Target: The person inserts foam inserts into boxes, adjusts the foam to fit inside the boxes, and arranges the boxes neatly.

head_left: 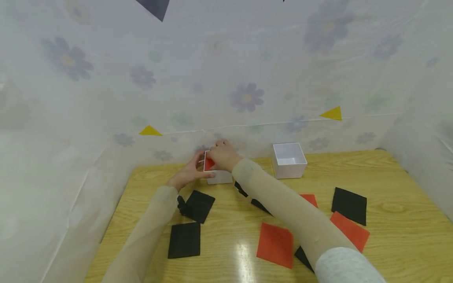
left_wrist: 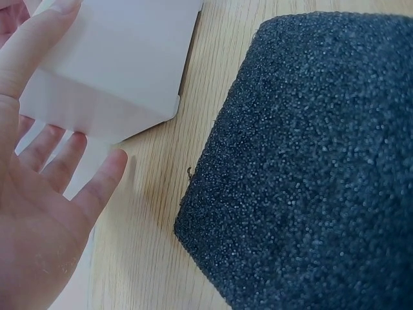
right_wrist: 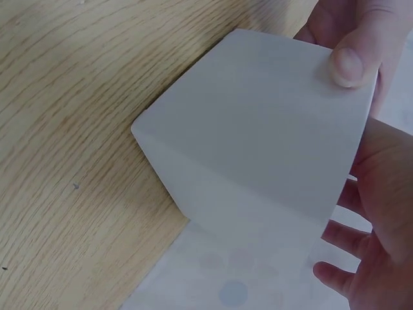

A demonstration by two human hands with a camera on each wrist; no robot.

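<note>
- The small white box stands at the far side of the bench, close to the flowered sheet that hangs behind it. It is well apart from the second white box, which stands open on the right.
- The left hand lies against the left wall of the box, fingers straight and relaxed, steadying but not gripping.
- The right hand is curled over the top rim. Its thumb presses the outer wall, and a red square shows at the opening under the fingers. Whether the fingers pinch this square I cannot tell.
- I judge the box to be light, thin card: stiff at the corners, but the walls could bend under hard pressure. Its smooth surface may slide on the glossy bench, so it is best held near two opposite corners.
- The black foam square and the others on the bench look soft and grainy, easy to pinch at an edge.
</note>
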